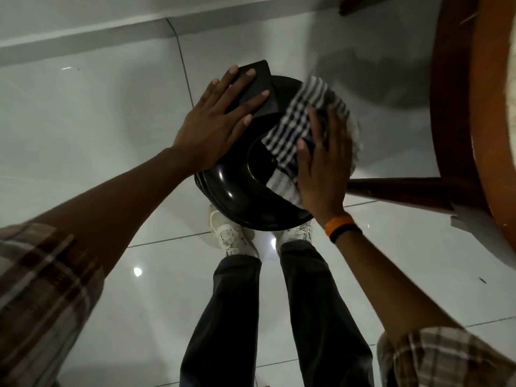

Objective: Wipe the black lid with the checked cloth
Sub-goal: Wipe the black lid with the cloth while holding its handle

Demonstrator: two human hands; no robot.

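Observation:
A round glossy black lid (237, 188) sits in front of me, above my feet. My left hand (215, 121) lies flat on its left rim with fingers spread, covering a flat black rectangular object (258, 88) that rests on the lid's far edge. The black-and-white checked cloth (298, 121) is spread over the right side of the lid. My right hand (324, 163) presses flat on the cloth, fingers pointing away from me. The cloth's far edge is blurred.
A round wooden table (474, 121) with a dark crossbar (405, 188) stands close on the right, almost touching the lid. White glossy floor tiles (97, 121) stretch to the left and behind. My feet in white shoes (231, 236) stand just under the lid.

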